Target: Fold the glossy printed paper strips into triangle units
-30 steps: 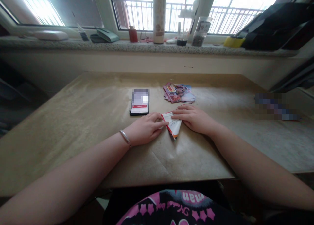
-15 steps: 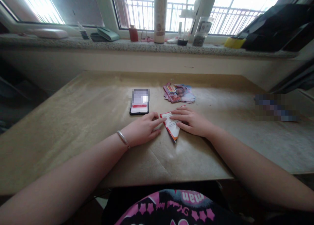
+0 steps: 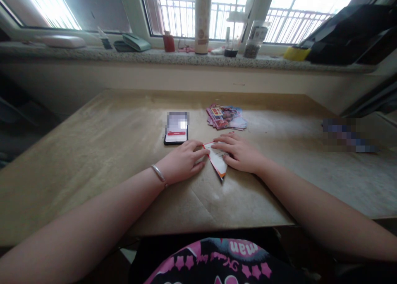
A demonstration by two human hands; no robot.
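Observation:
A folded paper triangle (image 3: 218, 163), white with red and orange edges and some print, lies on the table with one point toward me. My left hand (image 3: 187, 159) rests at its left corner, fingers stretched out and the fingertips touching the edge. From the right, my right hand (image 3: 240, 152) lies flat over the paper's upper right part, fingers extended and hiding that corner. A phone (image 3: 176, 138) with a partly blurred screen lies just beyond my left hand. Past my right hand sits a loose stack of colourful printed leaflets (image 3: 228, 118).
The table (image 3: 124, 122) reaches to the wall under the window. A blurred bluish object (image 3: 349, 136) lies at its right side. On the stone sill (image 3: 180, 58) stand a red bottle (image 3: 168, 41), a tall bottle (image 3: 202, 23), a green pouch (image 3: 136, 43) and a black bag (image 3: 350, 36).
My right hand has slid slightly left over the paper, covering more of its upper edge. The left fingers have shifted a little at the left corner. Phone and leaflets stay put.

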